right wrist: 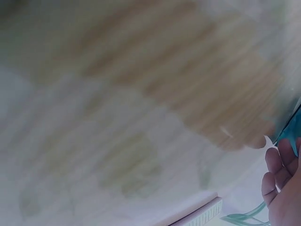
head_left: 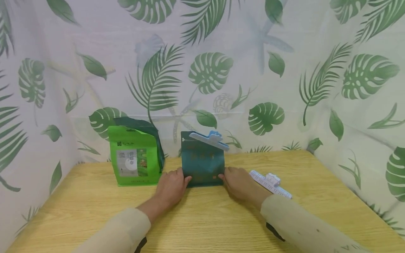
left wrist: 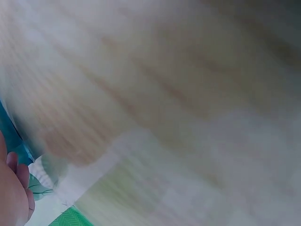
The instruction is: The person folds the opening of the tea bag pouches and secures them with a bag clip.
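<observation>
In the head view a dark green stand-up bag (head_left: 203, 163) stands upright on the table, held between both hands. My left hand (head_left: 172, 186) grips its lower left edge, with the thumb over the front. On the opposite side my right hand (head_left: 238, 182) grips the lower right edge in the same way. A light blue sealing clip (head_left: 210, 140) lies slanted across the bag's top, lower at its right end. Fingers of the left hand (left wrist: 16, 188) show at the lower left of the left wrist view, beside the bag's blue-green side (left wrist: 9, 129). The right wrist view catches the right hand (right wrist: 284, 183) by the bag.
To the left stands a bright green tea bag (head_left: 136, 158) with a printed label, close to my left hand. Another dark green bag (head_left: 160, 147) is partly hidden behind it. A whitish-pink clip (head_left: 271, 182) lies on the wooden table (head_left: 202, 225) beside my right wrist. Leaf-patterned cloth (head_left: 240, 63) hangs behind.
</observation>
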Available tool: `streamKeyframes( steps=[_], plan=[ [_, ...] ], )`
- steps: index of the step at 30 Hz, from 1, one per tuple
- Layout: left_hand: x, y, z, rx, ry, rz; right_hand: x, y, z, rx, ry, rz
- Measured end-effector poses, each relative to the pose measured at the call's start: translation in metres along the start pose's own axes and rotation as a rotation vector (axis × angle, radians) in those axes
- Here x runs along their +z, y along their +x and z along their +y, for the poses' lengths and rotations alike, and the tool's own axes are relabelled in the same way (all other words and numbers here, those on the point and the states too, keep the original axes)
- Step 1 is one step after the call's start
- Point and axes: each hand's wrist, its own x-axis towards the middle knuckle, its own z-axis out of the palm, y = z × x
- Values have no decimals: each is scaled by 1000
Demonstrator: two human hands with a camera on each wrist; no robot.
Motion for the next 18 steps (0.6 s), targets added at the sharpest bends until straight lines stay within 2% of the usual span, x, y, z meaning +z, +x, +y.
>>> streamKeyframes(
  steps=[6,13,18],
  plan=[
    [4,7,0,-27,18,-9,5,4,3,51,-1,-33],
    [9,16,0,-53,33,14,12,11,7,86,-82,-12],
    [13,23,0,-85,36,-2,16,15,9,147,-75,-39]
  ],
)
